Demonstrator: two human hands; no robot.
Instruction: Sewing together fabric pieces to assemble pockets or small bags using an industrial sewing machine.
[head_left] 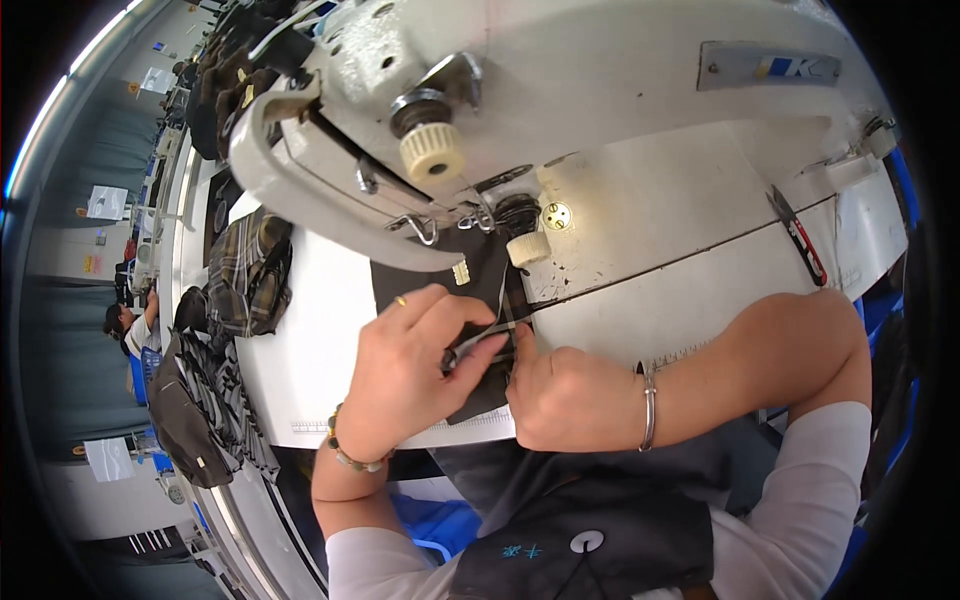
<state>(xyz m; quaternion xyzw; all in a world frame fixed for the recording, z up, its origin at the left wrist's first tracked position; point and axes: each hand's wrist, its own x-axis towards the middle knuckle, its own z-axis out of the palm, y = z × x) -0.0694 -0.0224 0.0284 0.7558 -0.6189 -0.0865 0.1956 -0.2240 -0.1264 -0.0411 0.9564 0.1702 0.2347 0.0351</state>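
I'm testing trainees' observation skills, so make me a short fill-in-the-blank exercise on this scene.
1. The left hand and right hand are at dark fabric beside a ____ machine.
2. A silver-coloured bangle circles the ____ wrist.
3. Plaid cloth lies toward the person's ____.
4. A tool beyond the right forearm has a black-and-____ handle.

Missing words: sewing; right; left; red.

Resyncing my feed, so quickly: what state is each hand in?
Left hand: curled, thumb and forefinger at the dark fabric; whether pinched shut, can't tell.
Right hand: mostly curled, forefinger at the same fabric; grip can't be told.
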